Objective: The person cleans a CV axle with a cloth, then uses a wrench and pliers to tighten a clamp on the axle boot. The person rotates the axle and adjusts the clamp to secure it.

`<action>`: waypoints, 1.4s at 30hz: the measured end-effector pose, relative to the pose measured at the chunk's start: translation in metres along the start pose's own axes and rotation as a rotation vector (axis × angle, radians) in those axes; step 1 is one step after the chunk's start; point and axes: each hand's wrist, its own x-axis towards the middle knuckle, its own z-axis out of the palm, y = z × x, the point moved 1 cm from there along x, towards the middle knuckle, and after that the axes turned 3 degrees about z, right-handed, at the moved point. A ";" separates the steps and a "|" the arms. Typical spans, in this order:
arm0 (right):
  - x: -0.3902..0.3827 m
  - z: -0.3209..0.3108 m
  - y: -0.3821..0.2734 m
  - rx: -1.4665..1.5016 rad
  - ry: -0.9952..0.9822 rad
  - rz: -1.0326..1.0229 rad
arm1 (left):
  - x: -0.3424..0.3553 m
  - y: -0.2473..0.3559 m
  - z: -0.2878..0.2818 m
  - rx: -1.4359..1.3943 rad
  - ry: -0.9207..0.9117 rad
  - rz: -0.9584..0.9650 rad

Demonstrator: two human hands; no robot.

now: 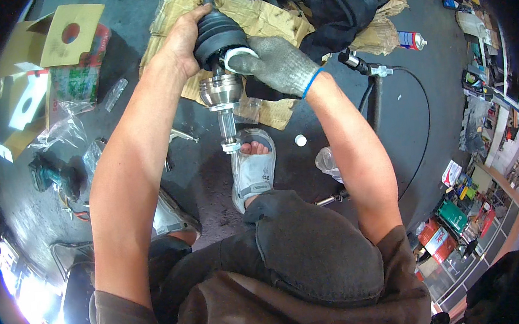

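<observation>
My bare left hand [182, 43] is closed around the side of a black ribbed rubber boot [218, 35] on an axle shaft. A grey work glove with a blue cuff covers my right hand [280, 65]. Its fingers grip a white rounded piece [233, 53], maybe a tube or bottle end, against the boot's near rim. What lies behind the glove is hidden. Below the boot sits a shiny metal CV joint [220, 90], its splined stub [227, 125] pointing toward me and ending in a nut [231, 146] above my sandalled foot.
Flattened cardboard [268, 13] and a dark cloth [342, 11] lie beyond my hands. At left are an opened box [76, 84] and a cordless power tool [55, 177]. A small white cap [300, 140], a spray can [411, 40] and a black cable [427, 110] are at right.
</observation>
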 end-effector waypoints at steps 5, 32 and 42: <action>0.008 -0.016 -0.002 -0.103 -0.128 0.044 | -0.005 0.001 0.004 -0.027 0.038 -0.033; -0.051 0.004 0.026 0.151 0.707 0.010 | -0.010 0.006 0.007 -0.010 0.050 -0.033; 0.012 -0.077 0.052 0.928 0.650 0.314 | -0.025 0.014 0.016 0.021 0.065 -0.079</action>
